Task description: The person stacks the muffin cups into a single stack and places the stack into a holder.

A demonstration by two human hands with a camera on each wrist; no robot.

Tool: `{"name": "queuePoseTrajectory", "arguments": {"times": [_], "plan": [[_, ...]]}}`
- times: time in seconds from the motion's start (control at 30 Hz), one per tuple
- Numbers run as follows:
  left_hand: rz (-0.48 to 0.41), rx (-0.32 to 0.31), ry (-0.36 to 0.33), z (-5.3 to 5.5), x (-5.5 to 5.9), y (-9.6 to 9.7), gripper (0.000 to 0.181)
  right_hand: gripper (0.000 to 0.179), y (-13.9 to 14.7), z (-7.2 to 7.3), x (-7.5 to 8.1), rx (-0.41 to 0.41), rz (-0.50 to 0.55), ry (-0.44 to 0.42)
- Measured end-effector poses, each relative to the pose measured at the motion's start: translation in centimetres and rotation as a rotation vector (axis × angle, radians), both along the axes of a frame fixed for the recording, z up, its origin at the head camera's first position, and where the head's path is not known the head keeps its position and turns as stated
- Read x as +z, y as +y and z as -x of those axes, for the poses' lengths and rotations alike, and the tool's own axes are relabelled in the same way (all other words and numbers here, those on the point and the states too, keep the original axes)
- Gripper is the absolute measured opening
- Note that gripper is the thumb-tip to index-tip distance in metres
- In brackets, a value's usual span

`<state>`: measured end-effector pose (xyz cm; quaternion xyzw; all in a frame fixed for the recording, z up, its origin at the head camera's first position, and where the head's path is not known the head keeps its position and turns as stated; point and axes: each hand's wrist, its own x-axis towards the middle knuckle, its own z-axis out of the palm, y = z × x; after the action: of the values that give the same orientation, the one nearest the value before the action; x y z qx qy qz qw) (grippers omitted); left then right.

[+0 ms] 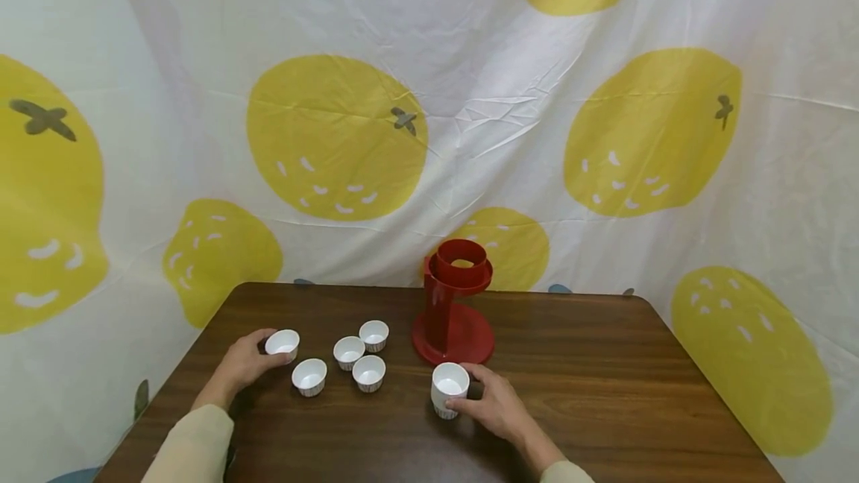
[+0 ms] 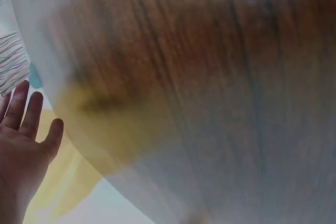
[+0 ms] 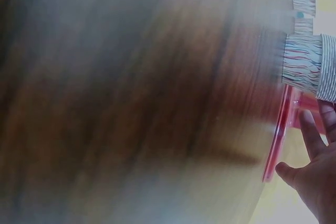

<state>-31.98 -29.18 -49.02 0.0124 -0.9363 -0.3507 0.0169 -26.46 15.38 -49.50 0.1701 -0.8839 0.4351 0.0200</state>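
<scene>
At the left, my left hand (image 1: 243, 362) pinches a small white ramekin (image 1: 282, 344) between thumb and fingers. The left wrist view shows that hand (image 2: 23, 156) with the other fingers spread, beside a ramekin with wavy lines (image 2: 13, 61). My right hand (image 1: 495, 402) grips a white ramekin stack (image 1: 448, 386), thumb at the front and a finger behind. Seen from the right wrist, the stack has a wavy-lined ramekin (image 3: 302, 60) and a finely ribbed white piece (image 3: 328, 69) on it; the right hand (image 3: 315, 177) is partly cut off.
Several white ramekins stand between the hands, including a front left one (image 1: 309, 377) and a rear one (image 1: 373, 336). Behind the right hand rises a red stand (image 1: 439, 319) with a ring top and round base. A lemon-print cloth (image 1: 470, 133) hangs behind the brown table (image 1: 577, 349).
</scene>
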Motion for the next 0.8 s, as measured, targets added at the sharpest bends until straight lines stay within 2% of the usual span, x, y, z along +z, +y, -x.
{"name": "queuePoseTrajectory", "arguments": {"times": [0.27,0.47,0.8], "plan": [[-0.005,-0.015,0.046,-0.4,1.7,0.4,0.075,0.067,0.0,0.1,0.0,-0.004,-0.012,-0.005],[0.013,-0.037,0.089,-0.2,2.5,0.8,0.073,0.066,0.1,0.1,-0.1,-0.009,-0.02,-0.013],[0.005,-0.063,0.143,0.0,4.1,2.6,0.074,0.068,0.2,0.2,-0.2,-0.005,-0.022,-0.002]]}}
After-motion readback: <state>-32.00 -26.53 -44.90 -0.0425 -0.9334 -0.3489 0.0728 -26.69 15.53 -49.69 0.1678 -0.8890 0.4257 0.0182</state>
